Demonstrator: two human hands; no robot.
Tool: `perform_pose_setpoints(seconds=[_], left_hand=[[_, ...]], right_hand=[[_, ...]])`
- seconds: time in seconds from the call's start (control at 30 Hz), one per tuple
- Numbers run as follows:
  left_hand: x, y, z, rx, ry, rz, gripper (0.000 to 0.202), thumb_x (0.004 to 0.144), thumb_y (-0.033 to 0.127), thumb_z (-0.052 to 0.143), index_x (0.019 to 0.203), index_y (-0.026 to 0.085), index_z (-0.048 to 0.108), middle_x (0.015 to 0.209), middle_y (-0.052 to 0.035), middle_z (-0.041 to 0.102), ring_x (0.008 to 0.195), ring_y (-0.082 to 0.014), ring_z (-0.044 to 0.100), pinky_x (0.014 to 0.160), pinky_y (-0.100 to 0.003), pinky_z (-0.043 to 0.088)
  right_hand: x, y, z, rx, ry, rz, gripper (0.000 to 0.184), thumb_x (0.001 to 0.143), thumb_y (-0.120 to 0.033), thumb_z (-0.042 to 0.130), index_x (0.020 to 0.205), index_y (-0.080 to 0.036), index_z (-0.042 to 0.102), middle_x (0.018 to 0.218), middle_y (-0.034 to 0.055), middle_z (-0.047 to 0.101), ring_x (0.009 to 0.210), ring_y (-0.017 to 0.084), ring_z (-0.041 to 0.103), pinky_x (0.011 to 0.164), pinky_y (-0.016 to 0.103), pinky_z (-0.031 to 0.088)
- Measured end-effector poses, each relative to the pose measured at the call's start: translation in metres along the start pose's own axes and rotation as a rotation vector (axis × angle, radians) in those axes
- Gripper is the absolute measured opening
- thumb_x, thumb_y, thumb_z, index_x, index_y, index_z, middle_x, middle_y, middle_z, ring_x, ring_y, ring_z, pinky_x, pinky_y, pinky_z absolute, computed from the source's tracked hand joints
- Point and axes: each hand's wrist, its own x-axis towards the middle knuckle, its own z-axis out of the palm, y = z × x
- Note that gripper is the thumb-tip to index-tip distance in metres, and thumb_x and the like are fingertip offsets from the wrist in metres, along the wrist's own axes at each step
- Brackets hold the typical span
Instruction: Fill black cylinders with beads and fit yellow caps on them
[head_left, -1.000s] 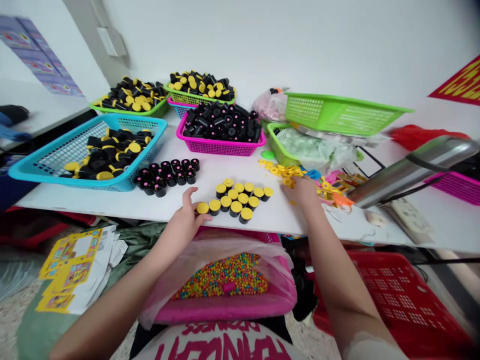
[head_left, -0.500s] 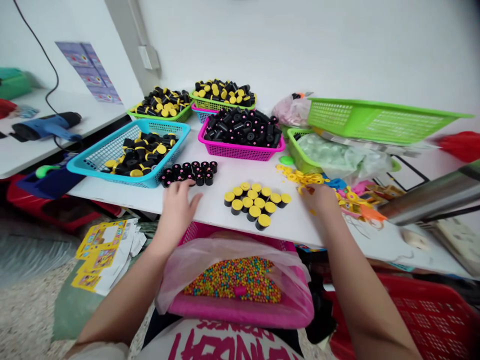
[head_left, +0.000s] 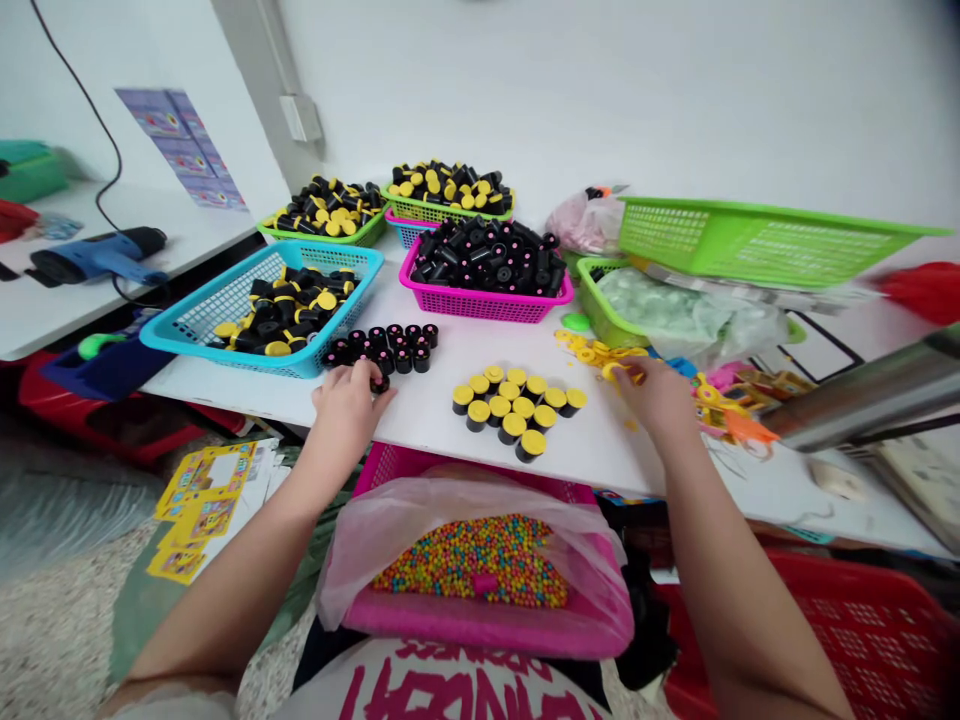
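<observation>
My left hand (head_left: 346,408) is at the near end of a cluster of black cylinders (head_left: 403,340) with pink dots on top. Between its thumb and fingers is one black cylinder (head_left: 380,384). On the right, my right hand (head_left: 658,398) pinches a small yellow plastic piece (head_left: 611,371) beside a pile of yellow pieces (head_left: 589,347). Several black cylinders with yellow caps (head_left: 513,408) stand upright on the white table between my hands.
Behind stand a blue basket (head_left: 180,318) and a pink basket (head_left: 487,304) of black parts. A pink tub (head_left: 495,636) of small coloured balls, lined with plastic, sits at my lap. Green baskets (head_left: 697,235) and a metal cylinder (head_left: 855,390) are at the right.
My left hand has drawn one black cylinder slightly toward me from the cluster. My right hand has lifted a little from the yellow pile, with a yellow piece now visible at its fingertips.
</observation>
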Motion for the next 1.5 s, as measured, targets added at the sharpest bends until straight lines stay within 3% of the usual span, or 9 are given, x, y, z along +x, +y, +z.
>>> perform_pose_setpoints(seconds=[0.13, 0.33, 0.5, 0.67, 0.87, 1.03, 1.23, 1.33, 1.5], left_hand=[[-0.013, 0.037, -0.026, -0.56, -0.187, 0.219, 0.031, 0.086, 0.025, 0.059, 0.107, 0.023, 0.037, 0.108, -0.0084, 0.064, 0.09, -0.0214, 0.065, 0.08, -0.038, 0.051], [-0.041, 0.089, -0.031, -0.975, -0.331, 0.492, 0.042, 0.087, 0.015, 0.055, 0.113, 0.025, 0.023, 0.107, -0.0058, 0.063, 0.087, -0.0133, 0.064, 0.079, -0.03, 0.05], [-0.056, 0.085, -0.002, -0.952, -0.19, 0.626, 0.035, 0.086, 0.016, 0.055, 0.108, 0.023, 0.029, 0.112, -0.01, 0.054, 0.087, -0.0153, 0.065, 0.08, -0.033, 0.051], [-0.055, 0.074, 0.009, -0.853, -0.317, 0.76, 0.019, 0.09, 0.019, 0.05, 0.106, 0.02, 0.04, 0.108, -0.0085, 0.056, 0.112, -0.0218, 0.058, 0.107, -0.049, 0.04], [-0.057, 0.073, 0.008, -0.789, -0.402, 0.684, 0.022, 0.102, 0.027, 0.031, 0.12, 0.019, 0.041, 0.126, -0.0117, 0.049, 0.139, -0.0222, 0.036, 0.118, -0.046, 0.031], [-0.057, 0.073, 0.012, -0.745, -0.361, 0.75, 0.022, 0.103, 0.028, 0.03, 0.118, 0.02, 0.042, 0.122, -0.0102, 0.051, 0.143, -0.0215, 0.025, 0.119, -0.042, 0.028], [-0.061, 0.071, 0.015, -1.07, -0.448, 0.57, 0.036, 0.104, 0.031, 0.026, 0.137, 0.021, 0.017, 0.116, -0.0109, 0.054, 0.116, -0.0212, 0.055, 0.097, -0.044, 0.047], [-0.067, 0.074, 0.019, -1.405, -0.549, 0.355, 0.041, 0.104, 0.037, 0.03, 0.14, 0.028, 0.011, 0.101, -0.0036, 0.058, 0.092, -0.017, 0.062, 0.084, -0.039, 0.051], [-0.069, 0.088, 0.016, -1.775, -0.736, -0.113, 0.051, 0.091, 0.045, 0.051, 0.13, 0.035, 0.02, 0.092, 0.0034, 0.055, 0.069, -0.0119, 0.059, 0.061, -0.026, 0.048]], right_hand=[[-0.035, -0.059, -0.03, 0.625, 0.02, -0.017, 0.03, 0.082, -0.044, 0.066, 0.1, -0.019, 0.069, 0.085, 0.0057, 0.071, 0.073, 0.019, 0.066, 0.068, 0.033, 0.055], [-0.11, -0.142, -0.044, 1.193, -0.537, -0.096, 0.022, 0.085, -0.038, 0.071, 0.102, -0.024, 0.07, 0.072, -0.0017, 0.067, 0.056, 0.009, 0.059, 0.053, 0.023, 0.049], [-0.127, -0.143, -0.027, 1.243, -0.612, -0.024, 0.021, 0.081, -0.036, 0.075, 0.098, -0.024, 0.077, 0.07, -0.0015, 0.066, 0.051, 0.007, 0.054, 0.048, 0.022, 0.046], [-0.131, -0.134, -0.008, 1.313, -0.647, 0.127, 0.022, 0.079, -0.038, 0.077, 0.097, -0.025, 0.078, 0.053, -0.0044, 0.06, 0.044, 0.007, 0.049, 0.042, 0.02, 0.041], [-0.136, -0.136, -0.005, 1.288, -0.399, -0.019, 0.008, 0.078, -0.028, 0.078, 0.085, -0.026, 0.078, 0.068, -0.0024, 0.066, 0.048, 0.007, 0.054, 0.047, 0.023, 0.048], [-0.14, -0.137, -0.008, 1.189, -0.368, -0.09, 0.008, 0.081, -0.026, 0.074, 0.088, -0.028, 0.078, 0.084, -0.0004, 0.068, 0.048, 0.006, 0.055, 0.046, 0.023, 0.05], [-0.135, -0.129, -0.009, 0.856, -0.162, -0.539, 0.016, 0.087, -0.029, 0.067, 0.102, -0.028, 0.075, 0.103, 0.005, 0.067, 0.092, 0.017, 0.066, 0.076, 0.033, 0.059], [-0.131, -0.123, -0.005, 0.752, -0.176, -0.874, 0.051, 0.079, -0.042, 0.076, 0.126, -0.03, 0.061, 0.128, 0.0084, 0.059, 0.122, 0.026, 0.056, 0.101, 0.045, 0.051], [-0.139, -0.123, 0.005, 0.741, -0.099, -0.883, 0.057, 0.081, -0.016, 0.065, 0.134, -0.029, 0.048, 0.123, 0.0085, 0.061, 0.118, 0.023, 0.059, 0.097, 0.043, 0.054]])
